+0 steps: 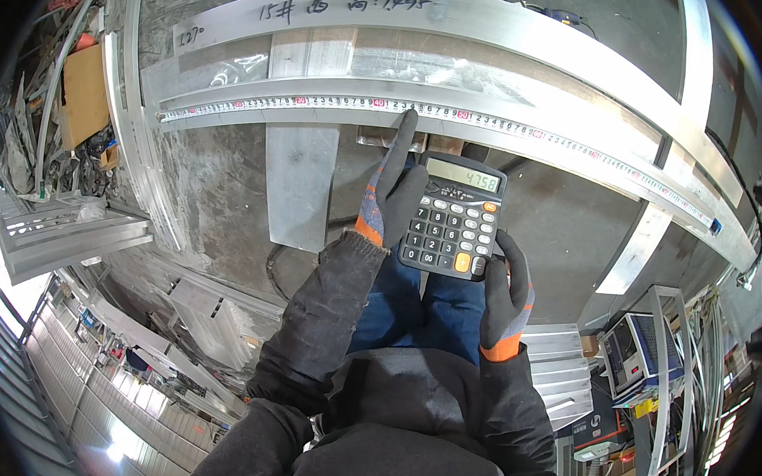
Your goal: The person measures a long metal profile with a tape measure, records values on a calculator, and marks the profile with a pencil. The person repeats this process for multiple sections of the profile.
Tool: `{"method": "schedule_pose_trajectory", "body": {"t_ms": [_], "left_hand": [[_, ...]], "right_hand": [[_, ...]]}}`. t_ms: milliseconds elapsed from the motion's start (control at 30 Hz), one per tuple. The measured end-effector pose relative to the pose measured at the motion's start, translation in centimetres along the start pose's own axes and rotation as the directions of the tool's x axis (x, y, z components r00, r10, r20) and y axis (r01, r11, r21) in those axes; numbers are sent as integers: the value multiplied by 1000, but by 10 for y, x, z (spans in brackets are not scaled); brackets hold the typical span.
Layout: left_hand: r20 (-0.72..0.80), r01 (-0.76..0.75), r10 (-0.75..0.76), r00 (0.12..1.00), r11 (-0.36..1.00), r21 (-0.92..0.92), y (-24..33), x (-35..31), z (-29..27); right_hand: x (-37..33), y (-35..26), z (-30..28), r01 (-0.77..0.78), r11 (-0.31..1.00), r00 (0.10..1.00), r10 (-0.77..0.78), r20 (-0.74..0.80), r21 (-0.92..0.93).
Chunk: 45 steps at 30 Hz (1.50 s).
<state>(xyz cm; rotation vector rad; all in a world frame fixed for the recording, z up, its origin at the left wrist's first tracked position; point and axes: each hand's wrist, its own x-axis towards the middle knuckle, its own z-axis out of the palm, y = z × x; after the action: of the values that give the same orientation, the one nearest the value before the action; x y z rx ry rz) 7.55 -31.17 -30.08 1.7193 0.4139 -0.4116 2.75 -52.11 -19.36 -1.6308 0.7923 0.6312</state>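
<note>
My left hand [393, 182], in a dark glove with an orange cuff, stretches its index finger onto a white tape measure [337, 103]. Its thumb side lies against the upper left edge of a black calculator [452, 216]. The calculator has a lit grey display and several grey, black and orange keys. My right hand [509, 289], gloved alike, grips the calculator at its lower right corner. The tape runs along a long silver metal profile [257, 119] that lies crosswise before me. The fingers under the calculator are hidden.
Behind the profile lies a wider metal bar [490, 16] with handwriting. Flat metal beams [297, 189] cross beneath them. Scrap and a cardboard piece [84, 98] lie at left. At right stand a blue-and-white machine [640, 359] and a metal frame [658, 412].
</note>
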Motion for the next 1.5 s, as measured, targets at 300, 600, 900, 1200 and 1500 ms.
{"method": "schedule_pose_trajectory", "body": {"t_ms": [300,600,900,1200,1500], "left_hand": [[17,45,-45,999,999,4,0,0,-1],[14,49,-49,999,999,1,3,-1,-2],[0,23,-23,1000,1000,19,1,0,-1],[-18,-12,12,1000,1000,15,0,0,0],[18,51,-52,999,998,22,2,-1,-2]], "right_hand": [[-1,-3,1,19,1000,1000,-19,1,-11],[-1,-2,1,-10,1000,1000,10,4,13],[-2,-3,1,-11,1000,1000,11,-4,-15],[-2,-4,0,-9,999,1000,9,-2,-35],[-3,-3,2,10,1000,1000,-10,-11,-18]]}}
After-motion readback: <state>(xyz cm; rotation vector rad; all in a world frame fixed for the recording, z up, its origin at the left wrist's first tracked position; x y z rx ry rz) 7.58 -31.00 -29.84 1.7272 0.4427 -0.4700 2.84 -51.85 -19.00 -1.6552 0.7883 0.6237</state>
